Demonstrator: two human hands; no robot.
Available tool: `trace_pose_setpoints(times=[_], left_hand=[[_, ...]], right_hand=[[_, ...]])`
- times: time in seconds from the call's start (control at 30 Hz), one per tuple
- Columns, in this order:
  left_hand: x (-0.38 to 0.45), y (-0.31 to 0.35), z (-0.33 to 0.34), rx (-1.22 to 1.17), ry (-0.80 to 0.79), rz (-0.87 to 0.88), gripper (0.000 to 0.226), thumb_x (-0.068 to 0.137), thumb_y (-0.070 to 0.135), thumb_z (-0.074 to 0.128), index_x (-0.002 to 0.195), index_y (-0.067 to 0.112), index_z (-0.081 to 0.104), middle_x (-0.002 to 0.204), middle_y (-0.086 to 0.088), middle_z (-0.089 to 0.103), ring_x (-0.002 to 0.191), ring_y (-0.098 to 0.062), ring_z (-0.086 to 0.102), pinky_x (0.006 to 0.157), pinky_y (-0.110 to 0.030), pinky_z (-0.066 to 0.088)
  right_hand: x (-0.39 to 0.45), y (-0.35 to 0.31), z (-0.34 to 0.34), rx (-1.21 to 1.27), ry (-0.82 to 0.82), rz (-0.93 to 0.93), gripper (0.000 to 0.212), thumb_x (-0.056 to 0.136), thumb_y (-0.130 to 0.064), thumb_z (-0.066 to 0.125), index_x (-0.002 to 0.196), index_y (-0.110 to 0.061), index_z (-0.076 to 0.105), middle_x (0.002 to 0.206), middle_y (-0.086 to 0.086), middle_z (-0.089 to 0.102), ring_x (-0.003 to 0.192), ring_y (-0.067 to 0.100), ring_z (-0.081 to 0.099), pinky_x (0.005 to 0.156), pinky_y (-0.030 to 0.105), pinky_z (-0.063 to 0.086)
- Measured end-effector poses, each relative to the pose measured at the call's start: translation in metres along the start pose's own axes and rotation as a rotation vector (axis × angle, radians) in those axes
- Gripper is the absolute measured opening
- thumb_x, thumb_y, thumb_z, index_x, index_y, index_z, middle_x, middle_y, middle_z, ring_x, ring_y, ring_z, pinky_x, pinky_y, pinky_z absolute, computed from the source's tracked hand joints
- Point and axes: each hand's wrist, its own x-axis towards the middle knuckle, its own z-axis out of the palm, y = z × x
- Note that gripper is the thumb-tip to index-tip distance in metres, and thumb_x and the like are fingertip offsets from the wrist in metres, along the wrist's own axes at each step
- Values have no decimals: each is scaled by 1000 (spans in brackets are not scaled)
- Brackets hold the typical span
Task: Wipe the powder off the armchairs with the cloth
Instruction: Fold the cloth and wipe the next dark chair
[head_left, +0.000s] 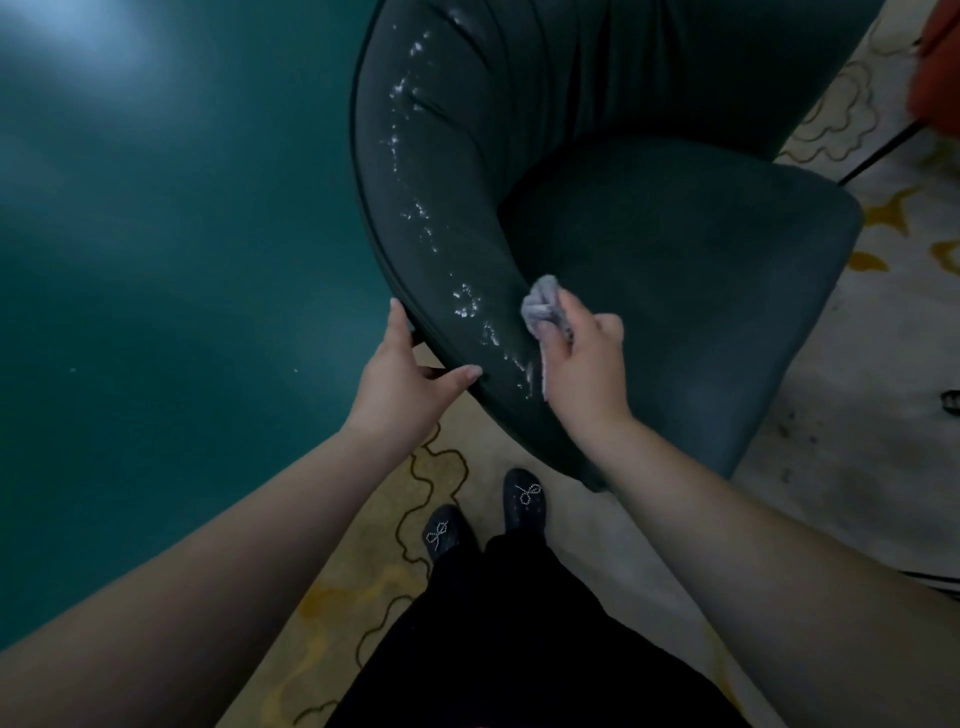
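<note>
Cloth (543, 306) bunched in right-hand fingers (566, 312), beside powder (467, 304).

I can read no text, label, brand, number or sign anywhere in front of me.
</note>
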Motion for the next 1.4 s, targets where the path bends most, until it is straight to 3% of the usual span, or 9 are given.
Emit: trace_pose_setpoints(times=[0.07, 0.17, 0.23, 0.43, 0.67, 0.8, 1.07, 1.23, 1.4], left_hand=[[0, 1, 0, -12, -4, 9, 107, 78, 34, 77, 153, 31, 1, 145, 9, 44, 83, 4, 63, 80, -29, 53], [3, -2, 1, -22, -5, 23, 102, 78, 33, 78, 151, 35, 7, 143, 9, 46, 82, 2, 66, 61, -20, 54], [3, -2, 2, -22, 2, 29, 101, 77, 32, 78, 151, 35, 9, 142, 9, 48, 82, 1, 67, 57, -18, 54], [2, 5, -5, -54, 0, 9, 100, 81, 30, 75, 152, 35, 5, 139, 11, 49, 78, 7, 65, 75, -22, 51], [2, 10, -10, -36, -41, 18, 104, 81, 22, 76, 152, 36, 2, 134, 16, 46, 83, 4, 65, 88, -38, 55], [-1, 15, -15, -74, -49, 14, 94, 82, 19, 75, 150, 34, 12, 143, 5, 46, 85, -4, 69, 90, -42, 54], [5, 11, -22, -75, -30, -9, 108, 79, 17, 77, 152, 35, 0, 152, 3, 36, 82, 2, 67, 90, -34, 53], [15, 13, -32, -111, -26, -29, 109, 79, 18, 78, 152, 37, -1, 154, 4, 32, 84, -1, 69, 93, -32, 51], [22, 14, -34, -88, -18, -34, 108, 80, 19, 77, 152, 35, -1, 154, 6, 32, 80, 3, 66, 87, -26, 49]], right_hand=[[-11, 7, -10, -1, -18, 18, 44, 99, -24, 50, 142, -28, 45, 107, -1, 35, 86, 0, 46, 74, -6, 29], [-42, 9, -14, -25, -65, -174, 46, 96, -17, 55, 140, -24, 47, 103, -1, 36, 89, 1, 45, 80, -2, 32], [-37, 3, -6, -37, -117, -255, 48, 94, -14, 57, 140, -22, 48, 101, -1, 35, 89, 1, 44, 82, 0, 33], [-4, 6, -6, -36, -115, -190, 43, 97, -18, 54, 139, -28, 49, 98, -5, 34, 85, 6, 45, 79, 1, 34], [-20, 9, -4, -100, -189, -515, 47, 90, -15, 53, 135, -25, 53, 98, 0, 37, 84, 10, 43, 79, 10, 41], [-9, 12, -6, -47, -144, -398, 51, 91, -4, 59, 135, -27, 51, 98, 3, 39, 87, 11, 46, 84, 4, 37], [-9, -3, 2, -108, -236, -541, 47, 90, -12, 55, 133, -30, 54, 99, -1, 36, 87, 11, 43, 80, 9, 40], [12, 1, -1, 8, -168, -304, 44, 93, -8, 59, 132, -28, 55, 100, 0, 38, 86, 8, 45, 82, 2, 35], [-3, 4, -1, -62, -207, -503, 57, 85, 2, 63, 133, -27, 54, 99, 2, 38, 87, 12, 45, 82, 10, 40]])
